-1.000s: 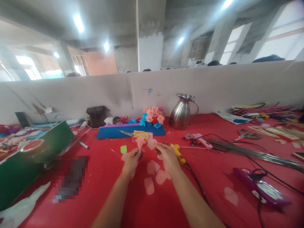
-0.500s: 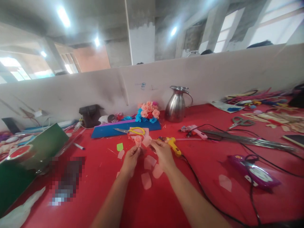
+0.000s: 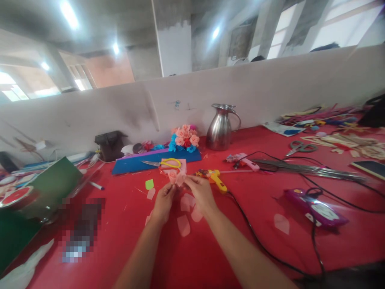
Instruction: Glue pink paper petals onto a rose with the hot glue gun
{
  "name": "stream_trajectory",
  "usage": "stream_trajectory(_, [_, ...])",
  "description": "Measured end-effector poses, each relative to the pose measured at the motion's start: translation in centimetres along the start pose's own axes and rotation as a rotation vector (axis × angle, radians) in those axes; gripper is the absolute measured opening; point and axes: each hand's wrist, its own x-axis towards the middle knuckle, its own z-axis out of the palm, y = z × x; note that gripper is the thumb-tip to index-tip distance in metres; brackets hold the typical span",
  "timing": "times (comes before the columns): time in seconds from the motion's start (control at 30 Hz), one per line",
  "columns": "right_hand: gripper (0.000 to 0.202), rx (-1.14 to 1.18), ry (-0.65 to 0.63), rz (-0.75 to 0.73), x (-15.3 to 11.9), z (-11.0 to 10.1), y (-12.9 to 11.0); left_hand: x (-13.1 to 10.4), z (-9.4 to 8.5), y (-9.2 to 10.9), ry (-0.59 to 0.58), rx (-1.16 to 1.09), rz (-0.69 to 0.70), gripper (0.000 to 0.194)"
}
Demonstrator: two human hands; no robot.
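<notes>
My left hand point(image 3: 164, 202) is closed on the base of a small pink paper rose point(image 3: 172, 177). A pink paper petal point(image 3: 181, 179) is pinched in my right hand point(image 3: 200, 190), up against the rose's right side; whether they touch I cannot tell for sure. Loose pink petals point(image 3: 184, 225) lie on the red table below and between my hands. Just beyond the rose, yellow-handled scissors point(image 3: 171, 163) rest on pink paper and a blue board point(image 3: 129, 167). Right of my right hand lies a yellow glue gun point(image 3: 218, 181). A green petal-shaped piece point(image 3: 149, 184) lies to the left.
Behind the board sits a bunch of pink, red and blue paper flowers point(image 3: 185, 138), beside a steel jug point(image 3: 219, 128). A pink glue gun point(image 3: 248, 162), wires point(image 3: 309, 170), grey scissors point(image 3: 300, 147) and a purple power strip point(image 3: 315, 210) with cords lie right. Green board point(image 3: 57, 188) stands left.
My right hand has brought the pink petal leftward, in against the rose. My left hand keeps its hold on the rose. The whole view has shifted slightly.
</notes>
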Motion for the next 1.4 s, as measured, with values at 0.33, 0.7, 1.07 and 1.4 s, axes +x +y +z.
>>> stream_trajectory(0.33, [0.019,0.056,-0.054,0.022,0.04,0.12,0.4,-0.06,0.3,0.37,-0.005,-0.006,0.005,0.034])
stream_trajectory(0.7, [0.016,0.102,-0.09,0.006,-0.42,0.4,0.13,-0.23,0.48,0.64,-0.007,-0.048,0.005,0.034])
stream_trajectory(1.07, [0.013,0.108,-0.118,-0.046,-0.6,0.65,0.37,-0.19,0.5,0.65,0.038,-0.113,-0.017,0.036])
stream_trajectory(1.4, [0.013,0.089,-0.131,-0.061,-0.7,0.74,0.26,0.09,0.28,-0.15,0.059,-0.135,0.004,0.028])
